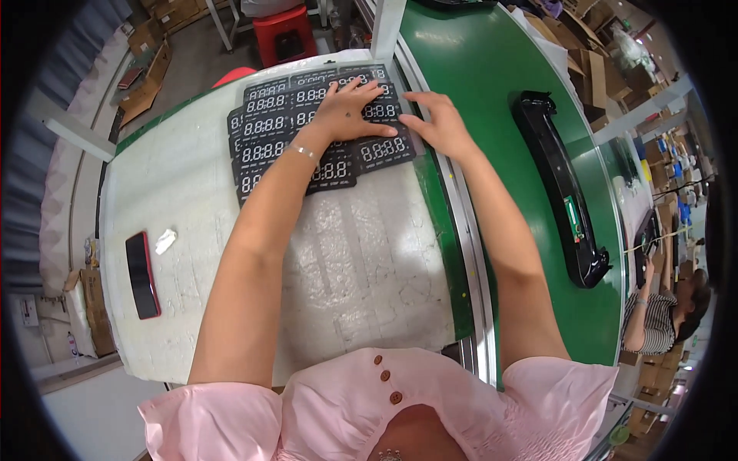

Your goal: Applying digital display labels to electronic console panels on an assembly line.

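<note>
Black display panels (264,124) with white digit segments lie in overlapping rows at the far end of the padded white worktop. My left hand (344,114) rests spread on the panels toward their right side, palm down, fingers apart. Beside the right edge of the rows is my right hand (440,127), its thumb and index finger apart and pointing at the panels' edge. Whether its fingertips touch a panel I cannot tell. A panel (386,152) sits at the near right corner of the group, below my left thumb.
A dark phone with a red edge (142,275) and a crumpled white scrap (165,241) lie on the worktop's left. Right of a metal rail (475,284), a green conveyor (492,115) carries a long black housing (550,169). Another person (657,319) sits at far right; a red stool (284,37) stands beyond.
</note>
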The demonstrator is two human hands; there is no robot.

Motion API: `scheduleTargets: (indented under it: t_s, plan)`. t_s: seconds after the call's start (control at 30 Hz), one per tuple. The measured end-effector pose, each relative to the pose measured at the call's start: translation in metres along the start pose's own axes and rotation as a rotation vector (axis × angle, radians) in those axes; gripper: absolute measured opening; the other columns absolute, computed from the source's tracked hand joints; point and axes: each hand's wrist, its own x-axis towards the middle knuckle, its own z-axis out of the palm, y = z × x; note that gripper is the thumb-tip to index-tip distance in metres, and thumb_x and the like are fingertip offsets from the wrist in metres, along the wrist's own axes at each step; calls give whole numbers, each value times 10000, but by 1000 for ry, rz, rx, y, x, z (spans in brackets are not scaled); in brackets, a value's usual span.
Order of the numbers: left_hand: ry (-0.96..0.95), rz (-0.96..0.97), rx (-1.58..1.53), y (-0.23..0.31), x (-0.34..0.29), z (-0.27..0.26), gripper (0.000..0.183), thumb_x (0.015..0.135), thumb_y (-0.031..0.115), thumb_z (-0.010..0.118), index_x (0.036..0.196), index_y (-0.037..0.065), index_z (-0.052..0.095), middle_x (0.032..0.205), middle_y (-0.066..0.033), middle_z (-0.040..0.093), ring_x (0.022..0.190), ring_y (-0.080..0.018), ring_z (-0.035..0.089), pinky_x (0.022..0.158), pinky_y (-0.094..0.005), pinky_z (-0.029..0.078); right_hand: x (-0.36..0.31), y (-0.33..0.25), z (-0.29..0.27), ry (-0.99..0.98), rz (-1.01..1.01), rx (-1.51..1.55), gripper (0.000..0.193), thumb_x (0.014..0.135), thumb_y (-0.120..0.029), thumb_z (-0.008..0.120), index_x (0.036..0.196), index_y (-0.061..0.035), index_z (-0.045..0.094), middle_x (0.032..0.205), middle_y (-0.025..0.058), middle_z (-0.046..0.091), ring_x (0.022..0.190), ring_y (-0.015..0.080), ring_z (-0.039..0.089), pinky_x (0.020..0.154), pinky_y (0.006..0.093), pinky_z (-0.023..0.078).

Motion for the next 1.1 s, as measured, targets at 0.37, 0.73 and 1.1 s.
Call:
scheduleTargets:
  t_s: [0.37, 0.73, 1.1]
  plan:
    - [204, -30, -30, 7, -14, -8, 788, 578, 671, 751, 1148, 135, 662, 1141, -70, 662, 1207, -237, 533, 1139, -465, 220, 18, 7, 20, 8, 62, 80, 427, 763, -231, 777, 1149, -86, 665, 1197, 122, 616, 1081, 278, 580, 904, 364, 469]
    - [274, -11, -25, 7, -15, -4, 817, 531, 682, 759, 1103, 105, 673, 1057, -73, 676, 1137, -229, 570, 1118, -486, 251, 18, -19, 16, 118, 84, 62, 301, 739, -169, 782, 999, -37, 711, 1075, 98, 677, 1049, 263, 595, 910, 347, 469]
    - [320, 2, -38, 1, -15, 3, 878, 492, 676, 773, 1151, 112, 640, 1069, -67, 672, 1127, -227, 577, 1110, -477, 271, 9, -34, 15, 221, -192, -166, 162, 717, -88, 744, 855, -17, 697, 1099, 76, 649, 1096, 296, 542, 918, 390, 455]
